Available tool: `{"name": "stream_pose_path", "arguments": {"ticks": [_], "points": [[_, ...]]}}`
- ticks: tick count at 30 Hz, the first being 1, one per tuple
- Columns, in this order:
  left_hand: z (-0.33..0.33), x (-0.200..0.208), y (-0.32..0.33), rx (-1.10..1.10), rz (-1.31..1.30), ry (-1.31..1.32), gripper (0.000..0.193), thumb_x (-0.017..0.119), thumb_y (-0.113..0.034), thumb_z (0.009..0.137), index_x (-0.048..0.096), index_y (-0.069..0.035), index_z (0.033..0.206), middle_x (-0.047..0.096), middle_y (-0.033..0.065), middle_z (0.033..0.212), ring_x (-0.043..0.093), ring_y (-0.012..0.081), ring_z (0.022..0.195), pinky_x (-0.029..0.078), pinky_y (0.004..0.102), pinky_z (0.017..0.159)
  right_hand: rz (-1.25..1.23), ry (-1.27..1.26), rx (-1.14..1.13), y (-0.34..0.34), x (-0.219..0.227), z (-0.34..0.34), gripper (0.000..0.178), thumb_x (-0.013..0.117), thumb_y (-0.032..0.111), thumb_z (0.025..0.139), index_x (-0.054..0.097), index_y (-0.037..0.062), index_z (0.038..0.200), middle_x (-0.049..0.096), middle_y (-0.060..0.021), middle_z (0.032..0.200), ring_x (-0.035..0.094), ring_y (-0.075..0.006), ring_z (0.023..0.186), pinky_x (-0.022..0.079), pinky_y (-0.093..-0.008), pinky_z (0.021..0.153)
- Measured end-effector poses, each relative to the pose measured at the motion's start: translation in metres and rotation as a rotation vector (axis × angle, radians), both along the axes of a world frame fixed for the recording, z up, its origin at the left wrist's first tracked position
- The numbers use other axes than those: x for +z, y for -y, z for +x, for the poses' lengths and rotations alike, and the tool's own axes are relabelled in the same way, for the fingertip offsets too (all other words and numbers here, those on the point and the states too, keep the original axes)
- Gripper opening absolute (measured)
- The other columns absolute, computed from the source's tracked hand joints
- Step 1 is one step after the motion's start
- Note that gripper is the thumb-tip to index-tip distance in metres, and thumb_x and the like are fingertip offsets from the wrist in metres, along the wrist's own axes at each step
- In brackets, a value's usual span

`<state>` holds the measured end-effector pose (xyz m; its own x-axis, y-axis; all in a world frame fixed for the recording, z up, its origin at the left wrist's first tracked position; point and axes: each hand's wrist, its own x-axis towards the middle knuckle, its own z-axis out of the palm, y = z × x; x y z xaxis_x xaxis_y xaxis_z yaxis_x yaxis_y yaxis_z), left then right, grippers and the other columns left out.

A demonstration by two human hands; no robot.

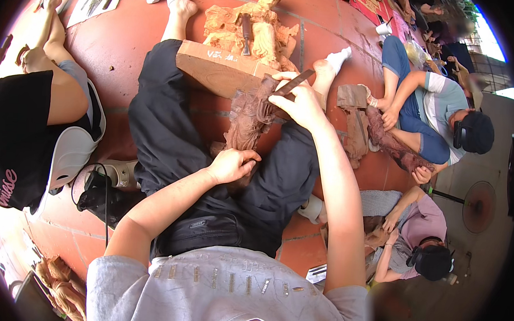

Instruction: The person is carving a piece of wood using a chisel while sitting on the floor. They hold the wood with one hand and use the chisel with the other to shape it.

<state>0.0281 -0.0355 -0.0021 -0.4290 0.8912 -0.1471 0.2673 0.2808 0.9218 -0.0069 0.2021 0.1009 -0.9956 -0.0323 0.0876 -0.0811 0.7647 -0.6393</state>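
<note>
Between my legs a dark reddish-brown wood carving (pixel 247 122) leans away from me, its upper end near the edge of a wooden block. My left hand (pixel 232 166) is closed around its lower part, with the thumb lying along the side. At the top end, my right hand (pixel 299 107) grips a flat, dark strip-like tool (pixel 296 83), which slants up to the right; whether it is a file or a chisel I cannot tell. The fingers of that hand also rest against the carving's top, and they hide the tool's lower end.
Beyond the carving stands the wooden block (pixel 215 70) with white handwriting. A pale wood carving (pixel 269 39) and a dark-handled chisel (pixel 246 33) are on it. People sit close on both sides; one at right holds another dark carving (pixel 389 138). A brown cloth (pixel 355 122) lies on the tiles.
</note>
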Motion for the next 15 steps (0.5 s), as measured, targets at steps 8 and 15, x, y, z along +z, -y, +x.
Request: {"name": "stream_pose_path", "arguments": {"ticks": [8,15], "points": [[-0.002,0.003,0.0,-0.004,-0.034,0.012,0.023,0.056,-0.022,0.092,0.065,-0.014,0.112,0.071,0.0077,0.077,0.07,0.0241,0.075,0.054,0.0342,0.072,-0.095,0.077,-0.048,-0.007,-0.006,0.002,0.015,0.075,0.011,0.075,0.066,-0.0002,0.078,0.06,-0.012,0.119,0.056,-0.0227,0.108,0.045,-0.0361,0.089],[0.001,-0.002,0.002,-0.002,0.055,-0.032,0.024,0.055,-0.021,0.093,0.065,-0.012,0.113,0.07,0.0064,0.073,0.07,0.0227,0.072,0.054,0.0327,0.07,0.002,0.002,0.055,0.004,0.001,0.013,0.017,0.078,0.011,0.072,0.067,-0.0002,0.079,0.057,-0.0142,0.121,0.056,-0.0264,0.111,0.045,-0.0365,0.092]]}}
